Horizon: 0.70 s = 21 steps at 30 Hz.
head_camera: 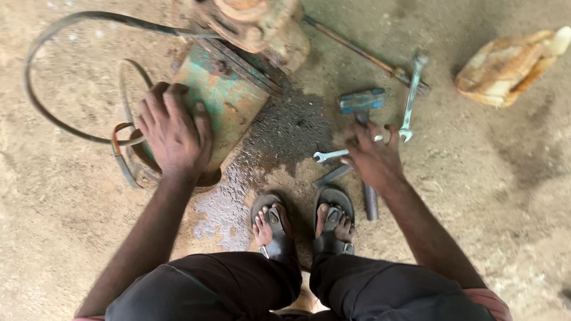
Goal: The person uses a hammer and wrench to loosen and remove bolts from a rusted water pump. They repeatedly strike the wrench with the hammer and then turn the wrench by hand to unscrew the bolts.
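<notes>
My left hand (172, 134) lies flat on the near end of a rusty green motor body (229, 98) that rests on its side on the dirt floor. My right hand (373, 157) hovers with fingers spread over the handle of a blue-headed hammer (361, 101), blurred by motion, with nothing visibly in its grasp. A small spanner (330, 156) lies just left of that hand. A longer spanner (410, 98) lies to its upper right. My two sandalled feet (303, 223) stand below the tools.
A black cable (41, 65) loops from the motor across the floor at left, with coloured wires (116, 139) by its end. A long rusty rod (357, 50) runs from the motor to the right. A pale stone (511, 65) sits at top right. A dark oily patch (285, 134) stains the ground.
</notes>
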Tool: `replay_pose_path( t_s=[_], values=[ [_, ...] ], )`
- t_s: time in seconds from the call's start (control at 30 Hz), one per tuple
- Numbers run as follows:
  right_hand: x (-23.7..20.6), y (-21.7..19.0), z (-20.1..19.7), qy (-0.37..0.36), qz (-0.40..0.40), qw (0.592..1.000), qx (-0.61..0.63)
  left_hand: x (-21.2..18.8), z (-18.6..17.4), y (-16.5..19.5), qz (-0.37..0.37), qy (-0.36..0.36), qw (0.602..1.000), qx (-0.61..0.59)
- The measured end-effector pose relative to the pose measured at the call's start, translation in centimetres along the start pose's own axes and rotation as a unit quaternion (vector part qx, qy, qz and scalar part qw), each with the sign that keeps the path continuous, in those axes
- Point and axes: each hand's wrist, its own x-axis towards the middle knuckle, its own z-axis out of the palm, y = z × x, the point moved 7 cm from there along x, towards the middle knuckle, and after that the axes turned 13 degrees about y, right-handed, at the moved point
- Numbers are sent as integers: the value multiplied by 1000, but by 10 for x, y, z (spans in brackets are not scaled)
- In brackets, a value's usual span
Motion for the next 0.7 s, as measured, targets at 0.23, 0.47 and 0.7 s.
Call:
replay_pose_path(
  t_s=[0.23, 0.47, 0.7],
  values=[
    [4, 3, 15, 55, 40, 993, 100, 6, -2, 0, -8, 4, 1000, 9],
    [24, 3, -30, 215, 43, 830, 513, 8, -13, 5, -17, 6, 999, -29],
    [112, -29, -95, 255, -68, 826, 498, 10, -17, 4, -17, 11, 999, -39]
  ],
)
